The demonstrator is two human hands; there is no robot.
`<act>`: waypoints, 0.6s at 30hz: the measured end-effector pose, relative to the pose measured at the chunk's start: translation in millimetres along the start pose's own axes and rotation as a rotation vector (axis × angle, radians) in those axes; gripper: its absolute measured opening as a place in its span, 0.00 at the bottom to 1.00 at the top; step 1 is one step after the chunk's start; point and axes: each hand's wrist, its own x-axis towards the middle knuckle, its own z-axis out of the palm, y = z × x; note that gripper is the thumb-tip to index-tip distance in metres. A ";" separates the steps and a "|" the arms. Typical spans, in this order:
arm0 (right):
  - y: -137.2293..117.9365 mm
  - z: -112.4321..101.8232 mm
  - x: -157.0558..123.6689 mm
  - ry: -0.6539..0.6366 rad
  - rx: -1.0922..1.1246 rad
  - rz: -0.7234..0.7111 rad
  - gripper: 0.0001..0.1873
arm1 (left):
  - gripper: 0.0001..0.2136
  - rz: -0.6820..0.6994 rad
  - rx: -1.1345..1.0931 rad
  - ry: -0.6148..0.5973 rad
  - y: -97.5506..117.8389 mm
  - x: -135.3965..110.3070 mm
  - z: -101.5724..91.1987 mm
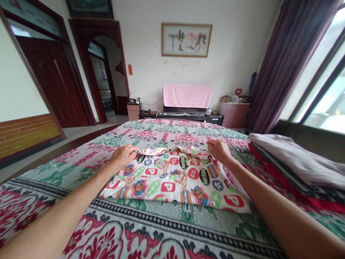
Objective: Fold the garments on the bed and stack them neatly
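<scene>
A white cartoon-print garment (172, 181) lies spread on the patterned bedspread (151, 233), its wide edge toward me and its narrower far edge raised and bunched. At the far left corner, my left hand (125, 154) is closed, pinching the fabric between thumb and fingers. My right hand (219, 151) is closed at the far right corner, its curled fingers against the edge; the exact grip there is partly hidden. Red, green and blue badges and cartoon dogs cover the cloth. What kind of garment it is cannot be made out.
To the right rests a stack of folded clothes (293, 162), light grey on top, with dark and red layers below. Beyond the bed stand a low black cabinet (183, 117), a screen under a pink cloth (188, 95), and a side cabinet (234, 113). A purple curtain (280, 61) hangs at right.
</scene>
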 end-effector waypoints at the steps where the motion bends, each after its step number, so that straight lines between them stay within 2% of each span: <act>1: 0.1 -2.7 0.0 -0.027 -0.009 0.009 0.17 | 0.17 0.001 0.002 0.001 -0.3 0.2 0.7; 7: 2.9 -6.3 1.2 -0.272 -0.087 0.150 0.19 | 0.16 -0.001 -0.045 0.020 0.6 1.4 1.2; 10: 7.8 -4.9 2.4 -0.327 -0.053 0.134 0.16 | 0.16 -0.136 -0.135 -0.006 2.0 2.3 -0.6; 14: 4.5 -12.2 -0.2 -0.209 -0.047 0.165 0.14 | 0.19 -0.349 -0.419 -0.079 5.0 3.0 -0.9; 18: -5.6 -21.6 -3.4 -0.048 0.021 0.222 0.15 | 0.21 -0.418 -0.746 -0.087 9.7 2.4 -0.9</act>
